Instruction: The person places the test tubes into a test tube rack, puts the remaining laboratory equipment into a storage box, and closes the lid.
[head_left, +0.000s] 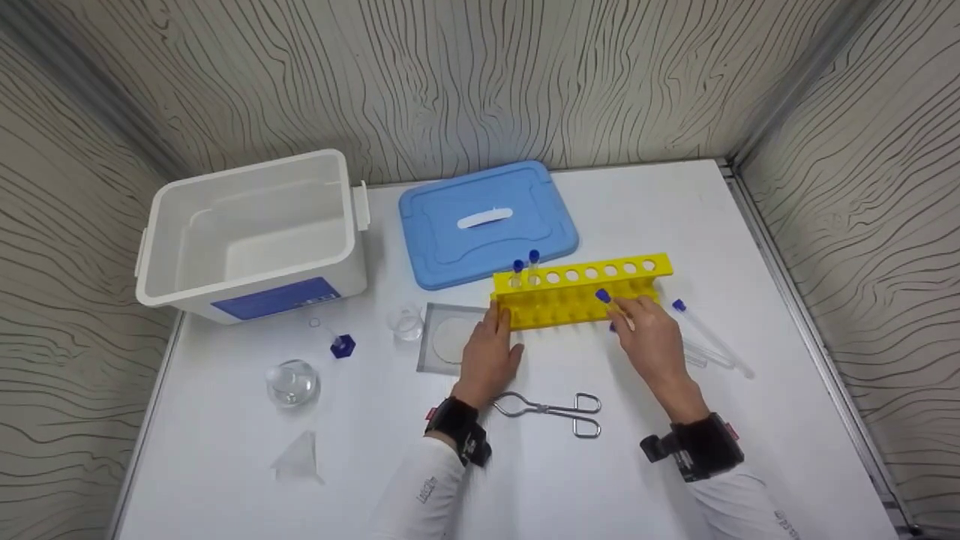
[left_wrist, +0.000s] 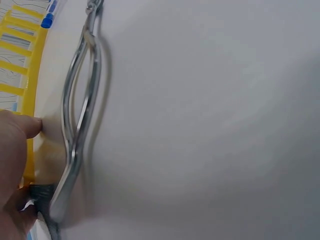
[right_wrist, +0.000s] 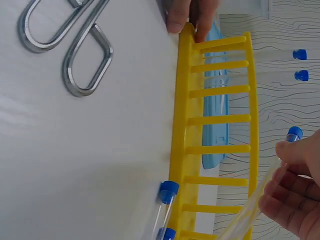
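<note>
My left hand point(head_left: 487, 356) grips the left end of a yellow test tube rack point(right_wrist: 252, 105), thumb on the near side and fingers behind. In my right hand point(head_left: 654, 341) a clear test tube with a blue cap point(right_wrist: 295, 132) is pinched just below the cap, tilted, over the rack's right half. Two capped test tubes point(head_left: 533, 257) stand upright in the leftmost holes. Several more capped tubes point(head_left: 711, 334) lie on the table, right of the rack and partly behind my right hand. Metal crucible tongs point(head_left: 550, 409) lie between my forearms.
A grey square mat with a white disc point(head_left: 429, 361) lies beside my left hand. Further left are a small beaker point(head_left: 406, 322), a blue-based glass piece point(head_left: 343, 346), a round flask point(head_left: 292, 383) and a funnel point(head_left: 298, 456). Behind stand a white bin point(head_left: 187, 296) and its blue lid point(head_left: 487, 244).
</note>
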